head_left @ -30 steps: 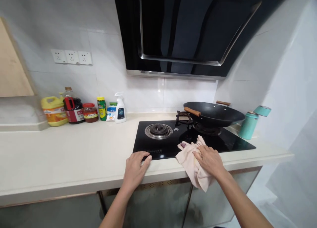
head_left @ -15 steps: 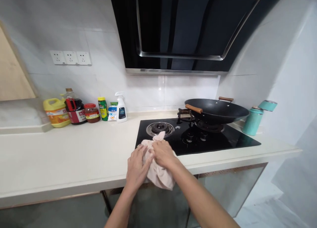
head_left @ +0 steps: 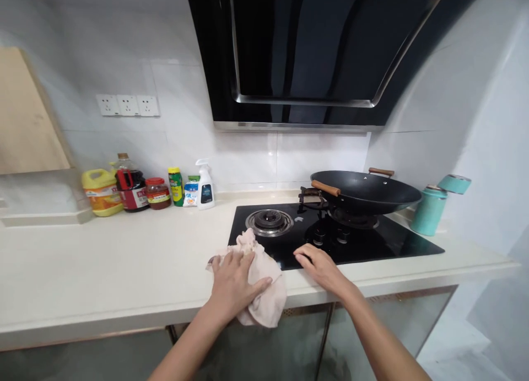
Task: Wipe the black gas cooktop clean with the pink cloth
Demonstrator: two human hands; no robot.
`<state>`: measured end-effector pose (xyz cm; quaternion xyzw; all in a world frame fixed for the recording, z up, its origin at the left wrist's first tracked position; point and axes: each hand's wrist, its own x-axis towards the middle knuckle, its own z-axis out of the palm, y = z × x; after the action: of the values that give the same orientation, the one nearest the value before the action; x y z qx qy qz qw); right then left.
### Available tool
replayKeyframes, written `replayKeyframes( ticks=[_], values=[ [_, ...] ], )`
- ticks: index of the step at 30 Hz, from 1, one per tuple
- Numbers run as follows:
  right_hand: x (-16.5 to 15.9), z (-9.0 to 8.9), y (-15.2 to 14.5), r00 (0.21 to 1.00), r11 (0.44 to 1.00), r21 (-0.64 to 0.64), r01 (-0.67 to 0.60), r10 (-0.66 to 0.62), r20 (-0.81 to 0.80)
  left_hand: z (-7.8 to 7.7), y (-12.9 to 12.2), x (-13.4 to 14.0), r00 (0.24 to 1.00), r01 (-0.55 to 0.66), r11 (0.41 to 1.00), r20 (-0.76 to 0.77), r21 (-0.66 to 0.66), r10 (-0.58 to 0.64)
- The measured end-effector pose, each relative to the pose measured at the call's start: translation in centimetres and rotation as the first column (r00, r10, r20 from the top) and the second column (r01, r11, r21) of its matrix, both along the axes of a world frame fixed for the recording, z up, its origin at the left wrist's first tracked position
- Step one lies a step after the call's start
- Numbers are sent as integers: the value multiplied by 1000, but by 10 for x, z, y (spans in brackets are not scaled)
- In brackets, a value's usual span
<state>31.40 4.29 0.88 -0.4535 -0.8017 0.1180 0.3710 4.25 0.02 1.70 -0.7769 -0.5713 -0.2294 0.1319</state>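
My left hand (head_left: pixel 235 282) lies palm down on a crumpled pale pink cloth (head_left: pixel 266 293), its fingers spread. The cloth covers the front left corner of the black gas cooktop (head_left: pixel 285 254) and hangs over the counter edge. Off to the right, apart from the cloth, my right hand (head_left: pixel 320 265) is over the cooktop's front edge. Its fingers are curled in towards the thumb, and no object shows in them. The left burner (head_left: pixel 269 222) is bare, with a small pale mark beside it. A black wok (head_left: pixel 367 196) with wooden handles sits on the right burner.
Along the wall at left stand a yellow jug (head_left: pixel 103 196), a dark sauce bottle (head_left: pixel 134 191), a red-lidded jar (head_left: pixel 157 196), a green container (head_left: pixel 176 188), a small bag (head_left: pixel 190 193) and a spray bottle (head_left: pixel 205 188). A turquoise canister (head_left: pixel 430 213) stands right. The range hood (head_left: pixel 306 55) overhangs the cooktop.
My right hand has let go of the cloth and moved right, over the cooktop's front edge. My left hand has spread its fingers over the cloth, which now lies flatter. The view has shifted slightly.
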Motion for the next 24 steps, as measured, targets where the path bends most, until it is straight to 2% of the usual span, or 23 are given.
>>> replayKeyframes(
  ticks=[3,6,9,14,16,19,22,24],
  values=[
    [25,-14,-3,990,997,-30,71,-74,-120,3,10,22,997,-68,981,-40,-184,61],
    [26,-23,0,990,995,-20,98,-100,-101,3,26,47,999,-20,950,-41,-311,8],
    [23,-29,3,990,989,37,142,-142,-13,4,43,72,999,28,934,-17,-357,-37],
    [25,-37,4,973,969,109,222,-228,46,8,76,92,999,-18,922,36,-386,35],
    [27,-39,4,970,969,112,221,-229,74,9,88,88,998,-34,923,40,-384,53],
    [27,-40,6,967,967,110,231,-240,85,10,105,65,995,-84,931,23,-356,98],
    [27,-41,6,970,970,88,225,-232,79,11,119,26,979,-191,923,8,-335,205],
    [27,-41,6,972,973,75,220,-225,71,13,123,-7,954,-279,897,8,-342,300]
  ],
)
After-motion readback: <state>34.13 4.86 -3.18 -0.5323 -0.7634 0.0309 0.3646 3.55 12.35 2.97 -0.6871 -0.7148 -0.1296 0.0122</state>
